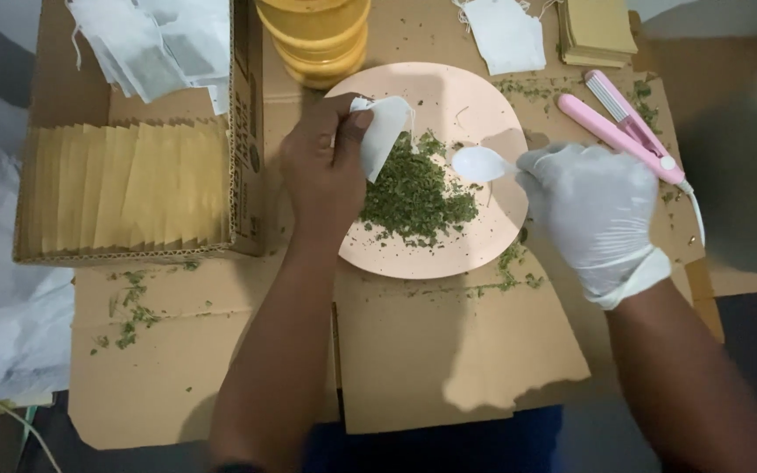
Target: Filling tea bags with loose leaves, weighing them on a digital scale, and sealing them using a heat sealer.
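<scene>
My left hand (321, 171) is bare and holds a small white filter bag (385, 131) at the upper left rim of a pale pink plate (475, 250). A heap of dried green herb flakes (413, 191) lies in the middle of the plate. My right hand (593, 210) wears a white glove and grips a white plastic spoon (477, 164), whose bowl hovers just right of the bag, above the herbs.
A cardboard box (247, 175) at left holds a row of tan paper envelopes (129, 184) and white bags (155, 44). A yellow jar (315, 35) stands behind the plate. A pink handheld sealer (628, 127), more bags (505, 33) and tan envelopes (596, 31) lie at right. Flakes litter the cardboard sheet (449, 350).
</scene>
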